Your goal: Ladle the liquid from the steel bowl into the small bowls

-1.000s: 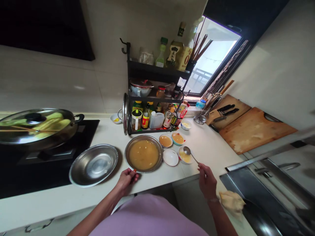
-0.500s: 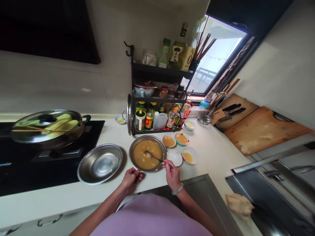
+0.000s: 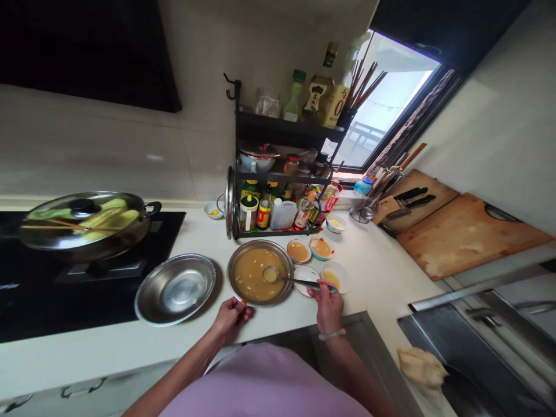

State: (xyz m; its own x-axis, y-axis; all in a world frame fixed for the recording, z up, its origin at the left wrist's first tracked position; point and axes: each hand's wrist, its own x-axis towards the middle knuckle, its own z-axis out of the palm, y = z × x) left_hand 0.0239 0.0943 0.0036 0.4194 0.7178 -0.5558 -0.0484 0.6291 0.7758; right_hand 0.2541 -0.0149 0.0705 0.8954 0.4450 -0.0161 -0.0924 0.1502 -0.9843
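Note:
A round steel basin (image 3: 230, 277) of yellowish-brown liquid with pale bits sits on the counter. My left hand (image 3: 231, 318) pinches its near rim, fingers closed. In my right hand (image 3: 329, 308) is the handle of a metal ladle (image 3: 270, 274). The ladle's cup is over the liquid and holds some of it; whether it still touches the surface I cannot tell. Its handle passes above a small white dish (image 3: 304, 271). Beside the basin stand a bowl (image 3: 299, 251) and another bowl (image 3: 321, 248) of brownish liquid, plus a white bowl (image 3: 343, 271) with yellowish liquid.
An empty steel basin (image 3: 176, 289) stands to the left, near a lidded pan (image 3: 84, 223) on the stove. Behind, a black rack (image 3: 286, 175) carries bottles and jars. Cutting boards (image 3: 473, 229) and knives lean at the right, above the sink (image 3: 438, 341).
My right hand has moved right with the ladle, whose cup has shifted right and now shows liquid in it. The left hand stays at the basin's rim.

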